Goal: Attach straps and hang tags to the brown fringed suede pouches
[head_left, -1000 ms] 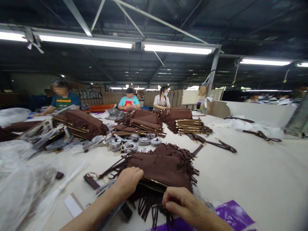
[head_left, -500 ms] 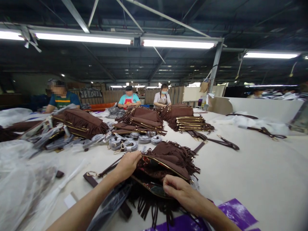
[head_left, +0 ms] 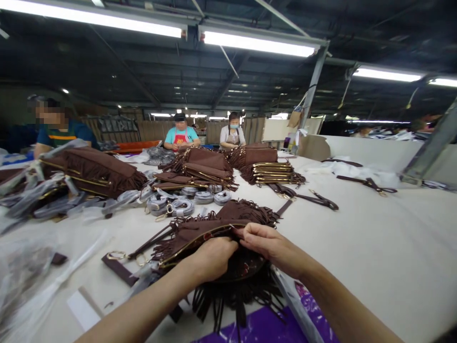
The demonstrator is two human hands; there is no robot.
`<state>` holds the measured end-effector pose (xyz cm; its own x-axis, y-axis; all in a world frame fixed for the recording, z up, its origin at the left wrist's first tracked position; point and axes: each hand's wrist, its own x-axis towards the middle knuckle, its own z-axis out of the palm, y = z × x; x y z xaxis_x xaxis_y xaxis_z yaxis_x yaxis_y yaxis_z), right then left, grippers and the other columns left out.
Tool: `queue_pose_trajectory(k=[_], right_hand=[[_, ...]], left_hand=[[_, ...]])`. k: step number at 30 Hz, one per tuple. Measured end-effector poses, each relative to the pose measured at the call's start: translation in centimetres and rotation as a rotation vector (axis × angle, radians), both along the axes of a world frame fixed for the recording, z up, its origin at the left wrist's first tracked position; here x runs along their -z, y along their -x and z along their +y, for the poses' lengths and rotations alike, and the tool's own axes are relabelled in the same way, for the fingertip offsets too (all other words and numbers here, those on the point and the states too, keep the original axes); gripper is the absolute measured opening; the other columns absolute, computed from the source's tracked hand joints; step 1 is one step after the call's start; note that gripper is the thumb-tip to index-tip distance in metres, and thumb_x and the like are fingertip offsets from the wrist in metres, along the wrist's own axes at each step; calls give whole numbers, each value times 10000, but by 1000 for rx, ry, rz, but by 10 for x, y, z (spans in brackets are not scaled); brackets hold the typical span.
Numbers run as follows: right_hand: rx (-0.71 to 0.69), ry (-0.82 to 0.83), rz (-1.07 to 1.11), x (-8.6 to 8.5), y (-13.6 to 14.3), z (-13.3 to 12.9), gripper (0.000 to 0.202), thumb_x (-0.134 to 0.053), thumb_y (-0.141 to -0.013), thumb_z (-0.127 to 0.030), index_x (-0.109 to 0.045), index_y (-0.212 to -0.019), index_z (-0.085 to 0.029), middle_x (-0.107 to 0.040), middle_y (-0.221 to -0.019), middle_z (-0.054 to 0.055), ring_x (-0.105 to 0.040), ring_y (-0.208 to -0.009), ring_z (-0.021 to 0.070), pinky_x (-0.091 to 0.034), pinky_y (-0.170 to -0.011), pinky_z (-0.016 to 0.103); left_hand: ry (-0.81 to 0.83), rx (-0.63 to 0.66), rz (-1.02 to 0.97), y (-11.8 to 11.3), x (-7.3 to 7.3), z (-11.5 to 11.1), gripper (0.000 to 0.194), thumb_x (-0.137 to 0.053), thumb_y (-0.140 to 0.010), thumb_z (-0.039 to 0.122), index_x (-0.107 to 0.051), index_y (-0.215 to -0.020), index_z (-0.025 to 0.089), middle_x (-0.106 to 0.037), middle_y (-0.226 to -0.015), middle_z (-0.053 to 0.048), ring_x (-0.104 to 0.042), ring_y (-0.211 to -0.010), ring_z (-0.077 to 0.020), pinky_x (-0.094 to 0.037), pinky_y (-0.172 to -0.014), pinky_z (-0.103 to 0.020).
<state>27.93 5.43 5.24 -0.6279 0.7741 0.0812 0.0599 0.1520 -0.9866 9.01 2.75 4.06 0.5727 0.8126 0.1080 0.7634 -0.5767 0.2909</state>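
1. The open bag (head_left: pixel 191 234) is dark brown and fringed, with a gold zipper along its mouth and a patterned lining. It lies on the pale tabletop (head_left: pixel 360 252), directly in front of the person, its mouth facing the hands.
2. The left hand (head_left: pixel 216 257) is at the mouth of the open bag, its fingers curled together; whether they grip the lining is hidden.
3. The right hand (head_left: pixel 260 240) has thumb and fingers pinched together on the edge of the open bag, just beside the left hand.
4. Fringe hangs from the near side of the open bag, partly over a shiny purple sheet (head_left: pixel 250 325). A grey wrapped strip (head_left: pixel 298 309) lies across this sheet.
5. Another brown bag (head_left: pixel 244 210) lies just behind the open one. Left of the open bag are a dark strap (head_left: pixel 119 269) with a gold ring near its end, a white card (head_left: pixel 84 310) and crumpled clear plastic (head_left: pixel 23 281).
6. Farther back, wrapped strap coils (head_left: pixel 183 206) sit before a middle bag pile (head_left: pixel 208 162). A left bag pile (head_left: pixel 94 166) and a right bag pile (head_left: pixel 271 172), showing stacked gold zippers, flank it. Loose brown straps (head_left: pixel 321 202) lie to the right.
7. Across the tabletop are a person in dark blue (head_left: pixel 64 133), a person in turquoise (head_left: pixel 181 136) and a masked person (head_left: pixel 232 137).
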Motion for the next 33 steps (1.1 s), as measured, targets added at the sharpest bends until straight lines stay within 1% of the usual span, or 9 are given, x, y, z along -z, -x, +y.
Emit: queue_pose_trajectory(k=[2, 6, 9, 11, 14, 18, 22, 29, 33], right_hand=[[34, -76, -76, -4, 1, 6, 319, -598, -840, -478, -477, -723, -207, -427, -675, -48, -402, -612, 127, -352, -551, 223], [131, -179, -197, 1, 2, 20, 186, -546, -789, -363, -486, -711, -206, -493, -690, -32, -534, -626, 145, -435, -530, 218], [166, -191, -247, 10, 1, 28, 122, -534, -757, -296, -486, -693, -203, -519, -637, -40, -590, -501, 146, -376, -423, 200], [174, -196, -257, 15, -2, 32, 107, -517, -758, -283, -484, -697, -201, -540, -635, -43, -608, -461, 144, -365, -410, 195], [144, -152, -218, 16, -8, 36, 120, -495, -765, -309, -473, -714, -202, -539, -649, -51, -626, -476, 140, -380, -436, 191], [92, -80, -158, 15, -16, 36, 146, -503, -770, -325, -458, -705, -202, -497, -674, -54, -654, -608, 158, -420, -517, 197], [93, -110, -141, 22, -24, 35, 97, -483, -748, -259, -439, -677, -209, -489, -687, -44, -599, -662, 154, -443, -568, 215], [153, -446, -402, 24, -30, 31, 116, -467, -628, -127, -395, -578, -202, -407, -553, -64, -376, -527, 105, -248, -478, 219], [159, -433, -405, 23, -33, 30, 128, -470, -628, -126, -381, -577, -203, -389, -553, -67, -372, -537, 107, -245, -482, 216]], left_hand=[[89, 19, -101, -4, 7, 17, 346, -412, -816, 50, -680, -993, 177, -706, -1077, -90, -628, -1023, -232, -461, -934, -326], [228, 49, -253, -9, 18, 36, 366, -424, -801, 91, -704, -1018, 185, -721, -1087, -70, -637, -1024, -233, -457, -943, -316], [300, 40, -314, -13, 23, 38, 390, -413, -777, 100, -709, -1019, 179, -732, -1054, -62, -652, -982, -232, -474, -909, -312], [330, 20, -347, -16, 24, 36, 424, -400, -741, 82, -714, -1009, 182, -735, -1033, -51, -658, -963, -224, -475, -902, -308], [358, -31, -398, -20, 23, 34, 477, -398, -698, 65, -706, -1046, 177, -722, -1070, -49, -645, -1008, -221, -461, -938, -305], [346, -111, -450, -24, 28, 35, 518, -451, -723, 103, -623, -1210, 143, -624, -1284, -90, -546, -1198, -255, -361, -1081, -343], [360, -118, -475, -24, 37, 41, 501, -474, -751, 135, -608, -1234, 164, -573, -1360, -73, -522, -1229, -265, -322, -1122, -374], [444, -119, -480, -23, 33, 44, 670, -473, -671, 79, -553, -1326, 199, -553, -1387, -30, -458, -1299, -296, -264, -1161, -420], [459, -140, -550, -28, 36, 39, 639, -532, -717, 138, -525, -1352, 201, -552, -1389, -31, -464, -1292, -298, -279, -1156, -423]])
